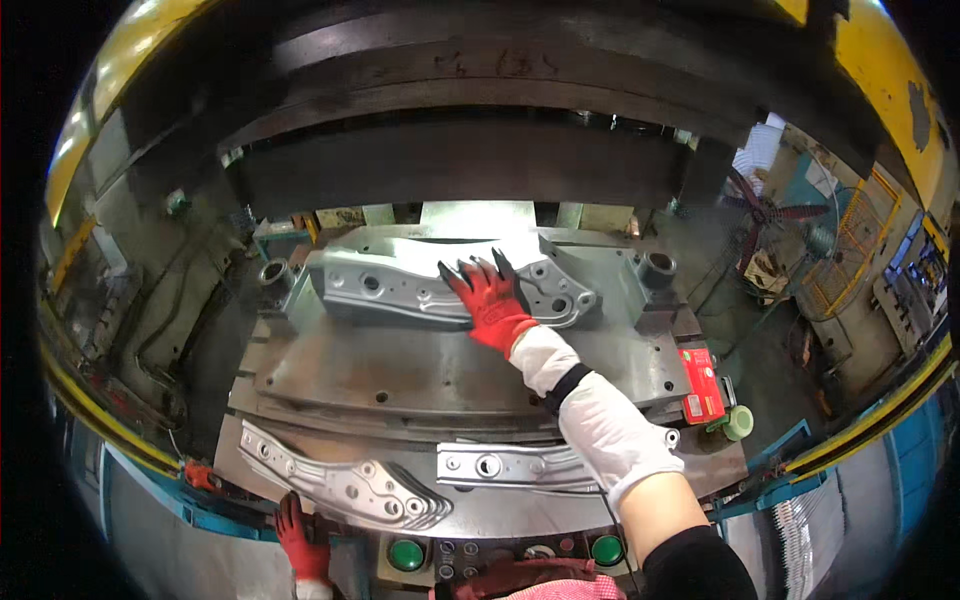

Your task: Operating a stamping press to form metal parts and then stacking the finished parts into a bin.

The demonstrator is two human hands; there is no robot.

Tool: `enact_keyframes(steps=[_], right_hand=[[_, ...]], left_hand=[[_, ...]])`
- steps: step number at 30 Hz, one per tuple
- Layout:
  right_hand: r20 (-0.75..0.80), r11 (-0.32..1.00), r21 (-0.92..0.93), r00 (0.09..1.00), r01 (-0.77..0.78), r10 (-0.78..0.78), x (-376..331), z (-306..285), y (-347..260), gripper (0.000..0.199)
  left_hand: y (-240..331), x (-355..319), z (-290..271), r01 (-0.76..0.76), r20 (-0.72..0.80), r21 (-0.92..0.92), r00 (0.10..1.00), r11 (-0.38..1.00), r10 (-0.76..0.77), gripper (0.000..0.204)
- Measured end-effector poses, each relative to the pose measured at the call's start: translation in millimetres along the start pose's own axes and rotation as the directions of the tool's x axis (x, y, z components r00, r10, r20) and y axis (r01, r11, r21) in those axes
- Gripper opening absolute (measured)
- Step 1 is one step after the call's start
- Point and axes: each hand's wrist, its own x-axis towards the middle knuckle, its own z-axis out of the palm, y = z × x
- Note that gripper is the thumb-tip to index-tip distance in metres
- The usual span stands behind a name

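Note:
My right hand (492, 305), in a red glove with dark fingertips, reaches far forward. Its fingers are spread over a long stamped metal part (398, 285) with several holes, which lies across the press die (450, 365). The palm hides a bit of the part's near edge. Low on the left, my left hand (301, 545), also red-gloved, has its fingers stretched out beside the near edge of a stack of similar stamped parts (325, 478). I see nothing held in it. Another stack of stamped parts (530, 466) lies partly under my right forearm.
The dark upper press block (460, 150) spans overhead. Guide posts (275, 271) rise at both die ends. A red box (702, 385) and a green-lidded container (738, 423) sit at right. Green buttons (406, 555) line the near panel. A fan (765, 212) stands beyond the right side.

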Motion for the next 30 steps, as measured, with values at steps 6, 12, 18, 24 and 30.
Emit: enact_keyframes(steps=[6,12,18,24,30], right_hand=[[0.045,0.995,0.060,0.995,0.081,-0.084,9,12,-5,0.101],[0.109,0.999,0.017,0.993,0.034,-0.036,-19,-36,-20,0.091],[0.135,0.947,0.196,0.963,-0.255,0.232,-208,-105,-5,0.078],[0.053,0.068,0.403,0.097,-0.913,0.994,-473,-90,-24,0.076],[0.740,-0.388,0.092,-0.198,-0.917,0.643,-616,-16,-93,0.084]], left_hand=[[-27,-55,17,0.321,0.251,-0.017,0.918,0.947,-0.306,0.069],[-53,-99,106,0.337,0.400,-0.197,0.885,0.921,-0.238,0.075],[34,-76,74,0.845,0.890,-0.292,0.411,0.448,-0.197,0.086],[-1,-96,158,0.682,0.746,-0.627,0.665,0.375,0.037,0.099],[-46,-109,210,0.583,0.805,-0.407,0.592,0.704,-0.025,0.137]])
